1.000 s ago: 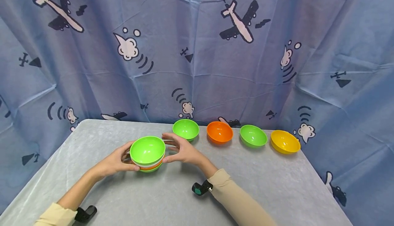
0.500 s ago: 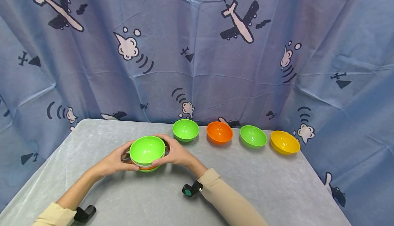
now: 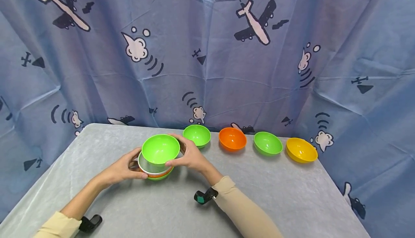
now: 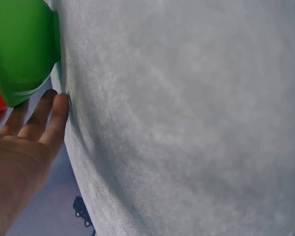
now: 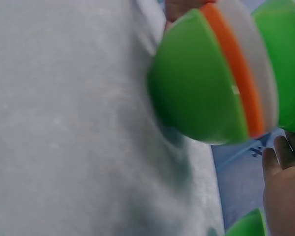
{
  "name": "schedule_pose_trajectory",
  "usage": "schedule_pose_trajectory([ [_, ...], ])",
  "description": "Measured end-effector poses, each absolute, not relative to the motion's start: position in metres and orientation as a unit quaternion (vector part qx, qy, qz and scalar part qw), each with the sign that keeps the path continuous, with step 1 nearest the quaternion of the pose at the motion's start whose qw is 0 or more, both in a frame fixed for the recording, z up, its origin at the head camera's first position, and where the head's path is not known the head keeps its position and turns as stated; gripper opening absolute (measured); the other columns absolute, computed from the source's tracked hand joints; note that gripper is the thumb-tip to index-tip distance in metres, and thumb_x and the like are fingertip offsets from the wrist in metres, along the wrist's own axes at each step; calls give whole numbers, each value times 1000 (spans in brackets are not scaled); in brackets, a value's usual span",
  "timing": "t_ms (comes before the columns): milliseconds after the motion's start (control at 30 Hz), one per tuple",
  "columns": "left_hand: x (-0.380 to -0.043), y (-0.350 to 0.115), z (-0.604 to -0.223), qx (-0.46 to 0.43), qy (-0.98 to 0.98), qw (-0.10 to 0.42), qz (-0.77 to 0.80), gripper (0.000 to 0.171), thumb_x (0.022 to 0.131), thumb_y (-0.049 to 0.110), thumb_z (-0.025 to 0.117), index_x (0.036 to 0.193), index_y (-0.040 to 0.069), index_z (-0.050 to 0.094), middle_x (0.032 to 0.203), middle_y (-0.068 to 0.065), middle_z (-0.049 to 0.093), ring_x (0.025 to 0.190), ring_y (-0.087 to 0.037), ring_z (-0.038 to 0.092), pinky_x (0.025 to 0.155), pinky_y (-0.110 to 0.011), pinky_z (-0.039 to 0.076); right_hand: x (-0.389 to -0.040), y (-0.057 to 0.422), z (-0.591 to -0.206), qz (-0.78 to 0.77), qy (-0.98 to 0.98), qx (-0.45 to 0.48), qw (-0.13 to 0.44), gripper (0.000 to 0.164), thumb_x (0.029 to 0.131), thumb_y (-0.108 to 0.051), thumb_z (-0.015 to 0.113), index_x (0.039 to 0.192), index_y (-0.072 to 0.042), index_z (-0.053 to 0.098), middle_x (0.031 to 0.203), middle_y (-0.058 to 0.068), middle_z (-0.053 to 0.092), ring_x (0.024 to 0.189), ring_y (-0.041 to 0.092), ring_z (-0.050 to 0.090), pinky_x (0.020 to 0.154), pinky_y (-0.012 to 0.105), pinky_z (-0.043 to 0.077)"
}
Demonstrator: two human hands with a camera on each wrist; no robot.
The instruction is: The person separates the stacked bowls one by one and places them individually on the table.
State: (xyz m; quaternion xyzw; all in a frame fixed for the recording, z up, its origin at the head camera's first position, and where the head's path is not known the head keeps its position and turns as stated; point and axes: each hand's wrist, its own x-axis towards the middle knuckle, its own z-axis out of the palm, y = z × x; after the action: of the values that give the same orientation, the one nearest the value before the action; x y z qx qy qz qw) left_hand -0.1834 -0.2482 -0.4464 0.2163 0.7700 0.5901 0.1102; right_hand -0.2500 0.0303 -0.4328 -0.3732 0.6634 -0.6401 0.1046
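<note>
In the head view, my right hand (image 3: 193,156) holds a light green bowl (image 3: 160,148) by its rim, thumb in front and fingers behind. This bowl is raised just above a nested stack and tilted slightly. Beneath it, the stack shows a white bowl (image 5: 253,54), an orange bowl (image 5: 232,64) and an outer green bowl (image 5: 196,83). My left hand (image 3: 120,170) grips the stack's left side, thumb at the front and fingers around the back. The left wrist view shows its fingers beside the green bowl (image 4: 24,49).
Along the table's back edge stand a green bowl (image 3: 196,136), an orange bowl (image 3: 232,139), another green bowl (image 3: 267,143) and a yellow bowl (image 3: 301,150). A blue curtain (image 3: 207,50) with airplanes hangs behind the grey table (image 3: 259,194).
My right hand came in to the stack, took hold of the top green bowl and lifted it up and slightly right, exposing the white bowl. My left hand stayed on the stack.
</note>
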Motion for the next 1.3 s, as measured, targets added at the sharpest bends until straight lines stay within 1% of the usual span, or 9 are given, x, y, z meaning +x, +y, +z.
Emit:
schedule_pose_trajectory([
  [133,-183,-248,-446,229,759,109,600,95,82,2,85,156,-5,25,146,-30,41,128,-42,50,96,-34,52,-253,45,-422,-655,658,-356,103,91,72,11,87,151,-1,43,147,9,49,133,24,47,114,35,33],
  [267,-184,-248,-447,235,753,108,605,94,82,1,85,156,-4,27,148,-31,38,129,-48,46,96,-35,52,-256,66,-416,-657,668,-336,92,93,73,6,89,152,-2,42,149,8,46,134,25,45,113,36,35],
  [367,-183,-248,-448,232,756,108,602,94,82,2,85,155,-5,27,150,-30,37,131,-49,44,96,-34,51,-257,86,-415,-650,682,-325,82,93,73,1,91,152,-4,43,150,7,46,134,25,45,111,36,38],
  [533,-183,-249,-449,229,760,110,598,94,83,3,84,156,-5,25,152,-31,35,132,-49,42,97,-33,51,-256,121,-419,-648,694,-305,68,95,72,-3,93,152,0,41,152,11,44,136,28,44,109,36,40],
  [733,-183,-249,-447,226,763,110,595,94,85,5,84,157,-4,25,153,-31,33,133,-49,42,96,-31,51,-252,166,-426,-653,702,-278,58,98,71,-1,93,152,4,39,151,17,43,136,31,42,108,31,40],
  [867,-183,-249,-448,226,763,114,594,94,85,5,83,157,-4,24,154,-31,32,134,-49,42,96,-31,51,-248,195,-427,-652,712,-256,56,95,72,1,92,152,2,40,157,16,34,138,32,38,107,28,40],
  [1000,-182,-249,-447,225,763,114,595,94,85,5,83,158,-2,24,154,-30,32,134,-48,42,96,-31,50,-243,219,-425,-627,744,-226,51,96,74,1,91,154,-1,38,159,14,31,143,31,33,108,25,37],
  [1167,-181,-248,-447,220,765,116,594,95,85,6,84,158,0,25,155,-28,31,135,-48,40,97,-31,50,-236,246,-428,-600,771,-207,44,100,75,-1,90,156,0,32,157,15,34,145,31,30,108,18,34],
  [1300,-181,-247,-446,213,769,119,590,96,84,7,85,158,1,25,156,-27,30,136,-47,40,98,-31,49,-230,265,-433,-586,787,-192,32,100,75,-1,90,156,1,32,156,15,36,144,32,30,106,14,32],
])
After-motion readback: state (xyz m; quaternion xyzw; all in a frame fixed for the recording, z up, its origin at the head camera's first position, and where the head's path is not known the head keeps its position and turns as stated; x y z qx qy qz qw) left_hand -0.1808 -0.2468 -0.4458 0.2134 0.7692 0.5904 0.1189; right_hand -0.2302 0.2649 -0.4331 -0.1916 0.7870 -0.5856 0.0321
